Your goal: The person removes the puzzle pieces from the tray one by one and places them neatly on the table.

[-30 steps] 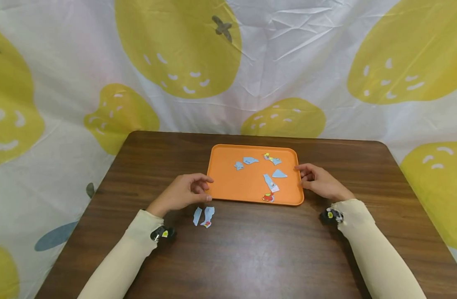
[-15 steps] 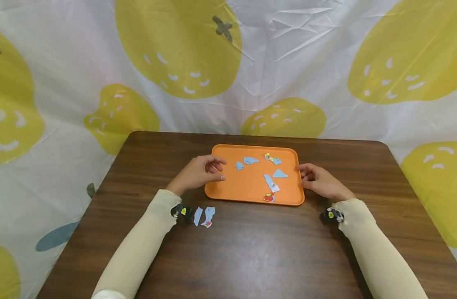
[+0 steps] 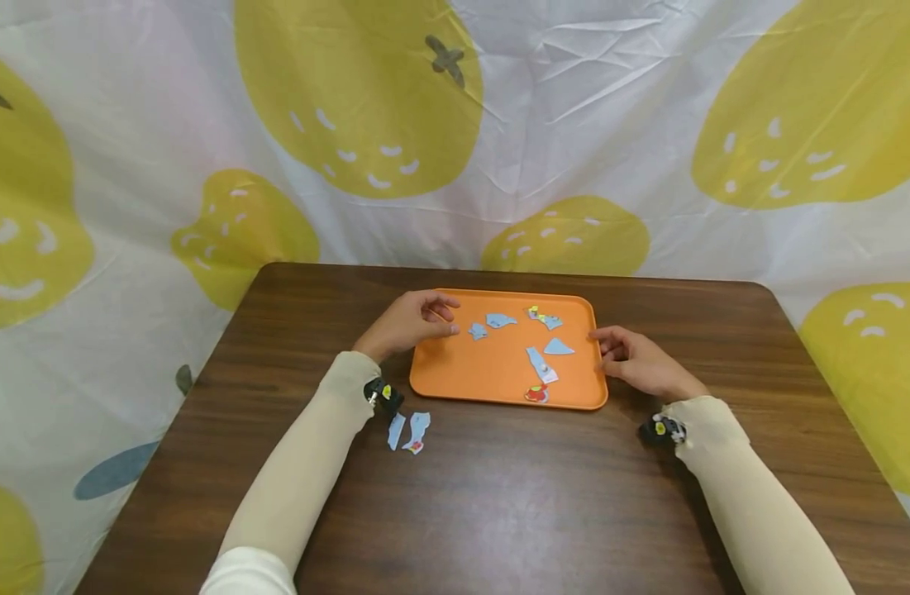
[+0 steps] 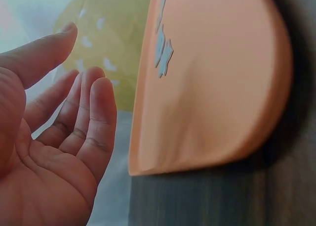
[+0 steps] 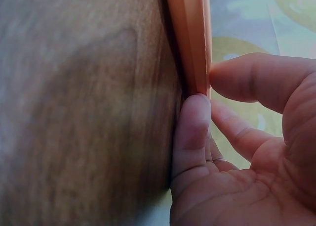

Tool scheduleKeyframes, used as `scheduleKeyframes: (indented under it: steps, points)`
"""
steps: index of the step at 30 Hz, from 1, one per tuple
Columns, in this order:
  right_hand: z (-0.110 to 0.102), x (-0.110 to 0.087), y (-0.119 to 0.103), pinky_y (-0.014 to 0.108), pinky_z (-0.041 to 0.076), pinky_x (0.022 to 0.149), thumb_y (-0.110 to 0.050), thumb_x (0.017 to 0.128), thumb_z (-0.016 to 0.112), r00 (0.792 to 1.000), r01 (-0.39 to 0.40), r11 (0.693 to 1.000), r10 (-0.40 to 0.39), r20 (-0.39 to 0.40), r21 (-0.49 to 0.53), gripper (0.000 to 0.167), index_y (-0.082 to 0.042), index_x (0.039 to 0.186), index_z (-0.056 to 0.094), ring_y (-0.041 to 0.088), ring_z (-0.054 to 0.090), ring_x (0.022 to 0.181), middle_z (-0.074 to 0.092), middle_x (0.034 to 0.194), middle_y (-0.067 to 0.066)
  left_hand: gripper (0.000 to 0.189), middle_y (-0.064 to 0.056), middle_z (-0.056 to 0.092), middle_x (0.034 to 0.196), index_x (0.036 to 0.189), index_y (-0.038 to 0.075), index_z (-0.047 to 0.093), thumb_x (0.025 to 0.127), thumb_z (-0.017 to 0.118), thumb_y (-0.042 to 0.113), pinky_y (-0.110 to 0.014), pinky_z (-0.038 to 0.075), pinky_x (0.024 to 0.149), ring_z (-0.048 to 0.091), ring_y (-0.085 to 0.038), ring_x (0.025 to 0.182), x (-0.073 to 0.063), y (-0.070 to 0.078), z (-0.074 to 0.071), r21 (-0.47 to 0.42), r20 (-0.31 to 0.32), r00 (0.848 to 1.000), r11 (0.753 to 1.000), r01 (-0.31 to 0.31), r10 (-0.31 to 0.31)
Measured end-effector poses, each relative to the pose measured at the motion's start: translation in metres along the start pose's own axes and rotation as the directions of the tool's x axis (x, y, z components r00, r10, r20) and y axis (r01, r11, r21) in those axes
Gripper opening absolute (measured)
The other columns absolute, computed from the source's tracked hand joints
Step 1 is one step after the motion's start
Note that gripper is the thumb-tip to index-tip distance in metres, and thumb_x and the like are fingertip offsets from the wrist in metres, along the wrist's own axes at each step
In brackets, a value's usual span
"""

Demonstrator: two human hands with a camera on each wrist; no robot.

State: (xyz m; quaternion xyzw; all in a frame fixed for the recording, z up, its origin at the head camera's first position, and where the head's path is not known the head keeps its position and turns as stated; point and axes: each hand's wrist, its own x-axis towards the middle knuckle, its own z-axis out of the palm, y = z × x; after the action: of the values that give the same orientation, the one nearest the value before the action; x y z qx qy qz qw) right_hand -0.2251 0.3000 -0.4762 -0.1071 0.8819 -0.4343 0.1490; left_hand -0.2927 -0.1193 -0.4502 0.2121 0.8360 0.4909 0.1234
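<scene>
An orange tray lies on the table, bearing several small, irregular, torn-looking paper pieces. Most are light blue, such as the triangular piece and the long piece; a red piece lies near the front rim. Over the tray's left end hovers my left hand, fingers loosely bent and nothing in them, just left of a small blue piece. The left wrist view shows its palm apart from the tray. My right hand holds the tray's right rim between thumb and fingers, seen closely in the right wrist view.
Two more paper pieces lie on the brown table in front of the tray's left corner: a narrow strip and a wider piece with a red spot. A white curtain with yellow fruit shapes hangs behind the table.
My left hand has moved away from me and to the right, from the tray's left edge to above its far left part. The right hand and the tray have stayed in place.
</scene>
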Motion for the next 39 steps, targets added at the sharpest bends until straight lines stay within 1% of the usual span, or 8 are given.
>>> scheduleKeyframes:
  steps: [5,12,17,23,28,31,35,39]
  points:
    - [-0.002,-0.001,0.002,0.020,0.054,0.078,-0.003,0.098,0.068,1.000,-0.004,1.000,0.004,-0.002,-0.004,0.057,0.003,0.151,0.048,0.021,0.057,0.098,0.058,0.120,0.020,0.049,-0.008,0.071,0.110,0.134,0.004,0.069,0.091,0.085,0.021,-0.031,0.053,0.080,0.068,-0.024,0.096,0.019,-0.002,0.007,0.003,-0.004,1.000,1.000,0.017,-0.017]
    - [-0.005,-0.001,0.001,0.019,0.053,0.078,-0.004,0.097,0.069,1.000,-0.003,1.000,0.003,-0.019,-0.017,0.057,0.002,0.151,0.050,0.022,0.058,0.099,0.059,0.120,0.020,0.052,-0.015,0.069,0.123,0.135,0.005,0.068,0.089,0.087,0.020,-0.032,0.056,0.077,0.068,-0.025,0.098,0.037,0.001,0.018,-0.024,0.040,0.996,0.997,0.077,-0.076]
    - [-0.003,0.000,0.000,0.020,0.054,0.080,-0.005,0.098,0.069,1.000,0.003,1.000,-0.003,-0.008,-0.011,0.058,0.003,0.152,0.048,0.023,0.058,0.102,0.058,0.123,0.021,0.050,-0.014,0.069,0.124,0.134,0.004,0.068,0.089,0.086,0.013,-0.035,0.058,0.077,0.068,-0.027,0.105,0.041,-0.001,0.023,-0.043,0.081,0.990,0.992,0.115,-0.112]
    - [-0.002,-0.001,-0.001,0.021,0.055,0.080,-0.004,0.098,0.068,1.000,0.000,1.000,0.000,-0.013,-0.008,0.057,0.001,0.152,0.049,0.022,0.058,0.101,0.058,0.122,0.021,0.046,-0.013,0.073,0.124,0.130,0.003,0.070,0.087,0.085,0.007,-0.028,0.055,0.087,0.067,-0.027,0.118,0.044,-0.008,0.028,-0.004,0.110,0.991,0.997,0.076,-0.076]
    - [-0.001,-0.001,0.000,0.021,0.054,0.078,-0.004,0.098,0.068,1.000,-0.004,1.000,0.004,-0.007,-0.012,0.055,0.001,0.150,0.050,0.020,0.058,0.098,0.058,0.119,0.020,0.043,-0.009,0.073,0.122,0.127,0.007,0.072,0.087,0.087,0.010,-0.029,0.054,0.083,0.067,-0.024,0.113,0.047,-0.012,0.032,-0.004,0.116,0.988,0.994,0.105,-0.104]
    - [0.001,-0.001,-0.001,0.021,0.054,0.078,-0.004,0.098,0.068,1.000,-0.011,1.000,0.011,-0.004,-0.004,0.055,0.001,0.150,0.050,0.022,0.058,0.098,0.058,0.119,0.019,0.043,-0.006,0.072,0.120,0.127,0.011,0.073,0.086,0.089,0.014,-0.028,0.053,0.086,0.065,-0.021,0.109,0.049,-0.015,0.035,0.021,0.118,0.985,0.992,0.128,-0.129]
    - [0.001,-0.001,-0.002,0.021,0.053,0.078,-0.004,0.098,0.068,1.000,-0.010,1.000,0.010,-0.008,-0.010,0.056,0.001,0.151,0.050,0.025,0.058,0.100,0.058,0.120,0.020,0.045,-0.004,0.071,0.117,0.127,0.012,0.073,0.086,0.090,0.015,-0.029,0.052,0.095,0.064,-0.019,0.109,0.051,-0.018,0.037,0.077,0.109,0.986,0.990,0.115,-0.123]
    - [-0.001,-0.002,-0.002,0.020,0.052,0.078,-0.005,0.098,0.069,1.000,-0.013,1.000,0.013,-0.010,-0.014,0.056,0.001,0.151,0.050,0.025,0.058,0.100,0.058,0.120,0.020,0.044,-0.005,0.069,0.114,0.126,0.011,0.074,0.085,0.090,0.017,-0.031,0.051,0.097,0.062,-0.020,0.108,0.053,-0.017,0.037,0.125,0.105,0.988,0.987,0.101,-0.114]
